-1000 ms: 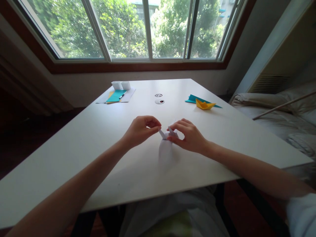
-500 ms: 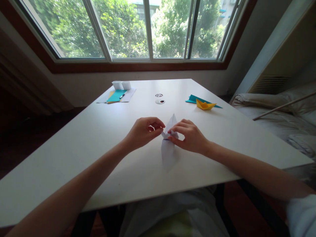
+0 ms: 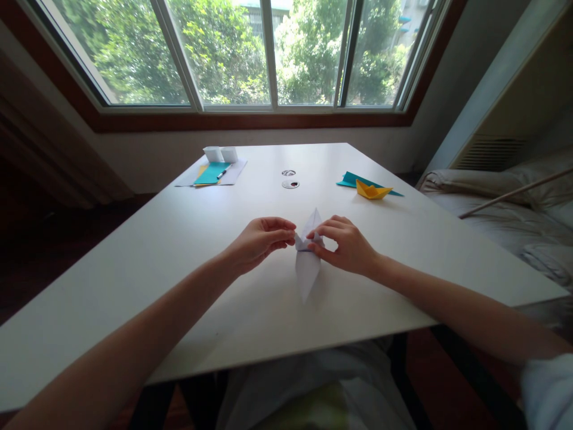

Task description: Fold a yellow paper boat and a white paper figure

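Between my hands, in the middle of the white table [image 3: 233,319], a folded white paper piece [image 3: 308,272] has one pointed flap toward me and another pointing up behind. My right hand [image 3: 342,242] pinches its right side between thumb and fingers. At the left corner of the fold, the fingertips of my left hand [image 3: 264,239] are pressed together on the paper's small point. The part under my right fingertips is hidden.
Beyond my right hand lie a yellow paper boat [image 3: 373,190] and a teal paper plane [image 3: 349,178]. Two round stickers or discs [image 3: 290,184] lie mid-table. At back left are teal paper [image 3: 210,174], a pen [image 3: 222,173] and small white containers [image 3: 229,154].
My left fingers have closed together at the paper's left corner, where they were curled apart before. The paper's near flap now shows as a sharper point toward me.
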Demonstrator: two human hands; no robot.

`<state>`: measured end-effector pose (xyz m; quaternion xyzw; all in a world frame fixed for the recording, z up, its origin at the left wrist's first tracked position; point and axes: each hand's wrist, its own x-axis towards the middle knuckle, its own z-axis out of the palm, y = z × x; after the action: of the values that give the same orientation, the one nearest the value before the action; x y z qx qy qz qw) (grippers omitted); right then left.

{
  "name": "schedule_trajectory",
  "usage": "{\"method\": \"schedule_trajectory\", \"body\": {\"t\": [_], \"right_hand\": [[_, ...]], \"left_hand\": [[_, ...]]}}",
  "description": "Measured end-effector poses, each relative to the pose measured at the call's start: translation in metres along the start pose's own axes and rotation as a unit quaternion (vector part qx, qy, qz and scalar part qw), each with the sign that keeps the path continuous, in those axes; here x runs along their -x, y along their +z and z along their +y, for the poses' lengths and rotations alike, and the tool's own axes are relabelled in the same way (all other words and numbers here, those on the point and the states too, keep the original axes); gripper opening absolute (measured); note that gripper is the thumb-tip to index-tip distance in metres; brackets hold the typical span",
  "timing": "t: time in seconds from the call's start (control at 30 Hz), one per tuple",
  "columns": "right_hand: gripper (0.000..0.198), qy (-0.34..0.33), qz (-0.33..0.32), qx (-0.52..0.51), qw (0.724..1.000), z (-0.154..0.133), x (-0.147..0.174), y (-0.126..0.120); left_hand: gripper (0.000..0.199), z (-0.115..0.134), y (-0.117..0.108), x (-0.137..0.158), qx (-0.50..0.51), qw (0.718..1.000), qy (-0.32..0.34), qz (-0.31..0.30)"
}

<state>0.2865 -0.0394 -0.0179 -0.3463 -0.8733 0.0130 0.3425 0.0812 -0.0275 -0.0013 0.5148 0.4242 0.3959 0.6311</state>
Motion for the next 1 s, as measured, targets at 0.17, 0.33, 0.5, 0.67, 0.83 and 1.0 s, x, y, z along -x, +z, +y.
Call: {"method": "schedule_trajectory", "body": {"t": [0.17, 0.33, 0.5, 0.67, 0.83, 1.0], "right_hand": [[0.015, -0.013, 0.005, -0.007, 1.0, 0.002, 0.0, 0.0], [0.013, -0.02, 0.01, -0.009, 1.0, 0.003, 0.001, 0.001], [0.013, -0.019, 0.01, -0.011, 1.0, 0.002, 0.0, 0.001], [0.013, -0.016, 0.007, -0.015, 1.0, 0.001, 0.0, 0.001], [0.013, -0.017, 0.009, -0.02, 1.0, 0.001, 0.0, 0.001], [0.012, -0.017, 0.013, -0.023, 1.0, 0.002, 0.001, 0.002]], "left_hand": [[0.021, -0.001, 0.0, 0.001, -0.026, 0.999, 0.021, -0.002], [0.021, 0.002, -0.001, 0.001, -0.12, 0.986, 0.114, 0.005], [0.018, 0.01, -0.004, 0.006, -0.263, 0.936, 0.233, 0.015], [0.015, 0.016, -0.002, 0.015, -0.402, 0.841, 0.36, -0.029], [0.016, 0.016, -0.004, 0.016, -0.472, 0.772, 0.424, -0.029], [0.018, 0.013, -0.009, 0.013, -0.493, 0.752, 0.437, -0.021]]}}
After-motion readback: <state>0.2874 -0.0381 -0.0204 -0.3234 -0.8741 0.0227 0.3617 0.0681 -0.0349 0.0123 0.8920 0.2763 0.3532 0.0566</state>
